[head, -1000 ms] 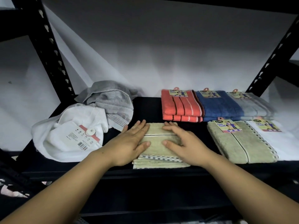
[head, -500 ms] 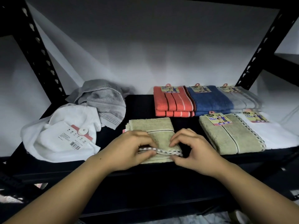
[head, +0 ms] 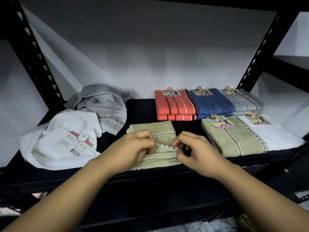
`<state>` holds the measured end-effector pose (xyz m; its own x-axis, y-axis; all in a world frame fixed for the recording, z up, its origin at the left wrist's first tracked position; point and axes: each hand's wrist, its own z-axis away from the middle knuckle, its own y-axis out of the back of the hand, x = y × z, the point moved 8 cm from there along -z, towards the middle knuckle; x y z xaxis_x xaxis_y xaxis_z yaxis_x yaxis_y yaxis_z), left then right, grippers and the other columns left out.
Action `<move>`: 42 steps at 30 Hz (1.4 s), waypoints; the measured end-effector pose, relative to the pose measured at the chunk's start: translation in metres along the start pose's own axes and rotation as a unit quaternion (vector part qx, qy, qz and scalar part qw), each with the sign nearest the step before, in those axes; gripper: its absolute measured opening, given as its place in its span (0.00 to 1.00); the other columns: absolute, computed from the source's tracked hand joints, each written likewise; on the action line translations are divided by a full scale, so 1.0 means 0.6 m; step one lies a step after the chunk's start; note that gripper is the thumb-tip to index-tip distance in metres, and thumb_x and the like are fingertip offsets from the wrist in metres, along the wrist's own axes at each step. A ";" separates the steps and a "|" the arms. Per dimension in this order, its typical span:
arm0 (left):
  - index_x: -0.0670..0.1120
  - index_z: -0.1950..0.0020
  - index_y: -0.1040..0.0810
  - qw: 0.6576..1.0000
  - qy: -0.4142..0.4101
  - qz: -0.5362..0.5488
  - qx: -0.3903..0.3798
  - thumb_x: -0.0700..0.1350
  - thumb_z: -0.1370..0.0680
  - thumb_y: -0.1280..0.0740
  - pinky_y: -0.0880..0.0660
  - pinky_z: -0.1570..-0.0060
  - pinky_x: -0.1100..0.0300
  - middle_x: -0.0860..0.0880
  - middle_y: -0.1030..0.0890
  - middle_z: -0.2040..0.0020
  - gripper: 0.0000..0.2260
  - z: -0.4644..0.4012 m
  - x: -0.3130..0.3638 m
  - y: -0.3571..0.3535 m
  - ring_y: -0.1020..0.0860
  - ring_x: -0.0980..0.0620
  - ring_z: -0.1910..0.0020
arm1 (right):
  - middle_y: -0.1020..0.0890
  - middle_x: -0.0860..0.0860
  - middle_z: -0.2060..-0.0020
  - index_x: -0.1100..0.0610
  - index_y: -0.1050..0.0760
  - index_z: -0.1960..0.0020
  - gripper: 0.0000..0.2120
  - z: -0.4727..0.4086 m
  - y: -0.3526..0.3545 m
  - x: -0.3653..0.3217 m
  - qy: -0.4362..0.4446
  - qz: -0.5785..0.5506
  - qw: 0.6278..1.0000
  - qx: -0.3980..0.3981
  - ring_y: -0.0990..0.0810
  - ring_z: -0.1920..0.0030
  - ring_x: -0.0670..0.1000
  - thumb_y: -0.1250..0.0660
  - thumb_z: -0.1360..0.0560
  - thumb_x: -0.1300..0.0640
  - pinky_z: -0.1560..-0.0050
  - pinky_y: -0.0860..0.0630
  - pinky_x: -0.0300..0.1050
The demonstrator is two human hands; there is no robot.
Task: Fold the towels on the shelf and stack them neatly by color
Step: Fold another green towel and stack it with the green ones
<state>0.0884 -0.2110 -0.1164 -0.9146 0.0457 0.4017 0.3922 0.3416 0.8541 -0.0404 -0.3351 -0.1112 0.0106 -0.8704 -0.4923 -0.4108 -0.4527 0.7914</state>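
A folded olive-green towel (head: 156, 133) lies at the front middle of the black shelf (head: 140, 111). My left hand (head: 133, 147) and my right hand (head: 197, 149) both pinch its near trimmed edge, lifted slightly off the layers below. A second olive-green towel (head: 234, 139) with a label lies folded to the right, beside a white folded towel (head: 274, 134). Behind stand folded orange (head: 173, 106), blue (head: 212, 104) and grey (head: 242, 102) towels. At the left lie an unfolded white towel (head: 56, 143) and a crumpled grey towel (head: 103, 102).
Black perforated uprights stand at the left (head: 33, 54) and at the right (head: 262, 47). A white wall closes the back. The shelf's front edge (head: 150, 174) runs just below my hands, and a lower shelf is dark beneath.
My hands went from pressing flat on the olive-green towel to pinching its near edge. That edge has since risen a little off the stack.
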 end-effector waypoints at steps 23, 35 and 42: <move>0.58 0.39 0.23 0.993 0.045 0.104 0.046 0.44 0.23 0.25 0.25 0.50 0.64 0.61 0.19 0.45 0.16 0.016 -0.015 -0.002 0.20 0.61 0.49 | 0.23 0.43 0.54 0.52 0.20 0.50 0.12 0.032 0.005 0.033 -0.030 -0.021 0.998 0.051 0.22 0.57 0.48 0.30 0.24 0.69 0.57 0.26 0.38; 0.55 0.47 0.19 0.995 0.005 -0.100 -0.030 0.55 0.25 0.29 0.22 0.44 0.54 0.57 0.26 0.37 0.09 -0.031 0.050 -0.034 0.24 0.53 0.39 | 0.19 0.44 0.53 0.51 0.17 0.56 0.10 0.027 -0.004 0.040 -0.044 -0.058 0.997 0.022 0.20 0.60 0.50 0.25 0.30 0.65 0.58 0.27 0.35; 0.54 0.40 0.17 0.988 0.054 -0.140 -0.030 0.53 0.20 0.35 0.25 0.40 0.56 0.57 0.25 0.32 0.12 -0.048 0.048 -0.049 0.26 0.52 0.35 | 0.20 0.44 0.52 0.49 0.17 0.51 0.11 0.027 -0.010 0.056 -0.066 -0.072 0.995 0.012 0.21 0.59 0.51 0.26 0.29 0.62 0.56 0.22 0.43</move>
<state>0.0535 -0.2468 -0.1206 -0.9736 -0.1445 0.1767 0.1331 0.2694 0.9538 -0.0526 -0.3585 -0.1387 -0.0491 -0.7626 -0.6450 -0.4346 -0.5651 0.7013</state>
